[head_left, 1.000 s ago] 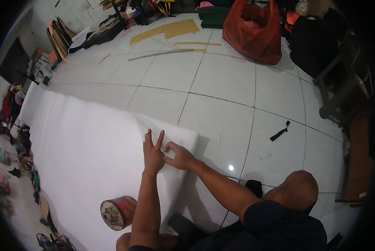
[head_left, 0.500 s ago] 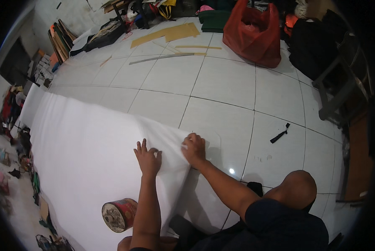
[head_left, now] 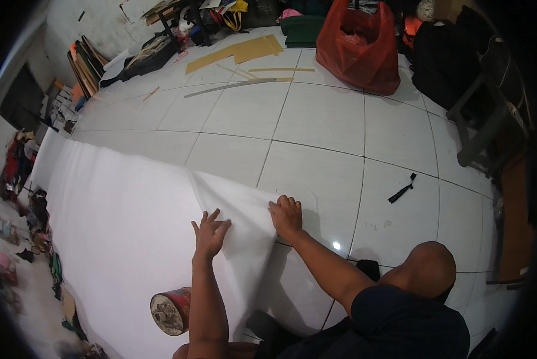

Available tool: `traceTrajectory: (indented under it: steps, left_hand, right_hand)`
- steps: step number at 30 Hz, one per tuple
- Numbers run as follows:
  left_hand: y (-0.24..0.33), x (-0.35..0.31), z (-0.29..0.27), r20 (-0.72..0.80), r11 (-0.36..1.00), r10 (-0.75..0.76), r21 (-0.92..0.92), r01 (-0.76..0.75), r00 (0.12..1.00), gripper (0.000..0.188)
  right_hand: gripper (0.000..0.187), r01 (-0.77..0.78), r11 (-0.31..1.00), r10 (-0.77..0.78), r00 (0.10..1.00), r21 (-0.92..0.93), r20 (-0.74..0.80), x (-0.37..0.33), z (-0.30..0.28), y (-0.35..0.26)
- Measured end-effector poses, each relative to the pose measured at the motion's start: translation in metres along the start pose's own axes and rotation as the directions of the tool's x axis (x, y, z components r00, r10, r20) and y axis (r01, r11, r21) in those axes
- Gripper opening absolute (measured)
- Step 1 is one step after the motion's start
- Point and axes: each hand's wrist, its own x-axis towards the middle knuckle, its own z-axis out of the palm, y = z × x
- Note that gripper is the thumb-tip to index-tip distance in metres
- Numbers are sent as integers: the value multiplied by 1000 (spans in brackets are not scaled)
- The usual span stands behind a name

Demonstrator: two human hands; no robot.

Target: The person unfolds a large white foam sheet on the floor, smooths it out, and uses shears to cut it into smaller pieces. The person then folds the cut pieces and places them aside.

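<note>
A large white sheet (head_left: 125,221), cloth-like, spreads over the tiled floor on the left and in front of me. Its right corner is pinched in my right hand (head_left: 287,216), the fingers curled over the edge and lifting it slightly. From that corner a fold slants back across the material. My left hand (head_left: 210,233) is over the sheet beside this fold, fingers spread and holding nothing. Near my left forearm a round red tin (head_left: 171,311) with a dirty, greyish end rests on the sheet.
A red plastic bag (head_left: 359,54) stands at the back, with yellowish flat pieces (head_left: 238,54) and a grey strip (head_left: 220,88) to its left. A small black item (head_left: 403,188) lies on the right tiles. A grey stool (head_left: 481,125) stands far right; assorted clutter lines the left wall.
My right hand has moved slightly right and nearer with the sheet's corner, and the fold has become sharper. My left hand has turned a little, its fingers still spread.
</note>
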Motion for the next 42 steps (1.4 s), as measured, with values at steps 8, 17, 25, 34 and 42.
traceTrajectory:
  steps: [8,17,25,34,42]
  left_hand:
    - [36,4,22,-411,982,185,40,-186,893,35]
    - [2,1,3,-19,993,65,-98,-67,998,32]
    - [27,9,23,-281,980,162,160,-121,946,45]
    - [5,-2,1,-6,996,85,8,-85,996,34]
    - [24,3,12,-293,999,41,24,-35,955,32]
  right_hand:
    - [25,-57,691,-160,960,721,229,5,4,-61]
    - [22,-62,998,62,997,4,-43,1,-1,-12]
    - [26,143,704,-216,976,696,18,5,8,-57]
    - [24,-120,993,118,990,-11,-71,3,3,-15]
    - [22,7,772,-161,969,636,186,5,0,-60]
